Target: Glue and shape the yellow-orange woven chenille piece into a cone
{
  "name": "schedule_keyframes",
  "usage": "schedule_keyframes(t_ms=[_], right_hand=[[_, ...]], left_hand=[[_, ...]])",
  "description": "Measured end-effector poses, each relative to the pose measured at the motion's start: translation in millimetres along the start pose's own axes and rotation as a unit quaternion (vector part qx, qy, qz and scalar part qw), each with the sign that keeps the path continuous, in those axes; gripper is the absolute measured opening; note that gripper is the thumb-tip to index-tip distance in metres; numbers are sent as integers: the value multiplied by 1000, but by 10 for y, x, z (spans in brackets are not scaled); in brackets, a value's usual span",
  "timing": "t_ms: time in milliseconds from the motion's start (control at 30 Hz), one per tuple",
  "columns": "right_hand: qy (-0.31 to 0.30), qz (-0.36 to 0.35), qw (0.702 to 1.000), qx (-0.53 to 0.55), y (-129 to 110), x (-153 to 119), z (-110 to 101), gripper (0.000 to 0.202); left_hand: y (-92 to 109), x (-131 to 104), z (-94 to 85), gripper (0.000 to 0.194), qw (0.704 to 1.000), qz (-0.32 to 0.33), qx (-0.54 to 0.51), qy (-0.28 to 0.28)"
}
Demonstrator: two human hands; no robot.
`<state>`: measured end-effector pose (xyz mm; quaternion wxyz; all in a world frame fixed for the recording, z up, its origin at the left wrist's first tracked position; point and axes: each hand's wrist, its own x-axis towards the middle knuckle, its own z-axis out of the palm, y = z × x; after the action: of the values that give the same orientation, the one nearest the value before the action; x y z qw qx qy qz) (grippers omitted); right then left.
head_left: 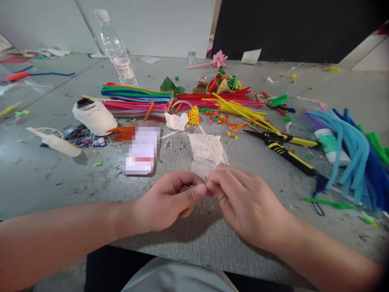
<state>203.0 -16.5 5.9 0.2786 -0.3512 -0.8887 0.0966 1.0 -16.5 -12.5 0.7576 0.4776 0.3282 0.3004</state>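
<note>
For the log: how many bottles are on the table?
2: a clear plastic water bottle standing at the back left, and a small squeeze bottle lying at the left. The white-green tube at the right isn't counted.

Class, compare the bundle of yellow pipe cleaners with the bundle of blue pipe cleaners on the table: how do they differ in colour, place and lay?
The yellow pipe cleaners lie mid-table, straight and fanned; the blue pipe cleaners lie at the right edge, bent and drooping. The yellow bundle is thinner, the blue bulkier. Both lie apart from the left hand and right hand.

Bright, even overhead light, soft shadows under the hands (edges bowed, corners blurred)
</note>
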Motion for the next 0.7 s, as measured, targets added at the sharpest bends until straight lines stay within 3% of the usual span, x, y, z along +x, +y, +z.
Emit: schedule_keyframes(t_ms=[233,433,600,700], right_hand=[[28,15,999,-4,-33,-8,-31,23],[63,35,997,-1,0,-34,-71,19],[24,-42,997,54,26,-8,-90,16],[27,-71,996,47,31,5,-64,16]], left_hand=[[27,-9,27,36,1000,-8,9,-9],[38,-38,-24,34,999,-1,23,22],[62,-46,-60,43,997,69,30,32],[78,-14,-46,41,996,67,53,28]])
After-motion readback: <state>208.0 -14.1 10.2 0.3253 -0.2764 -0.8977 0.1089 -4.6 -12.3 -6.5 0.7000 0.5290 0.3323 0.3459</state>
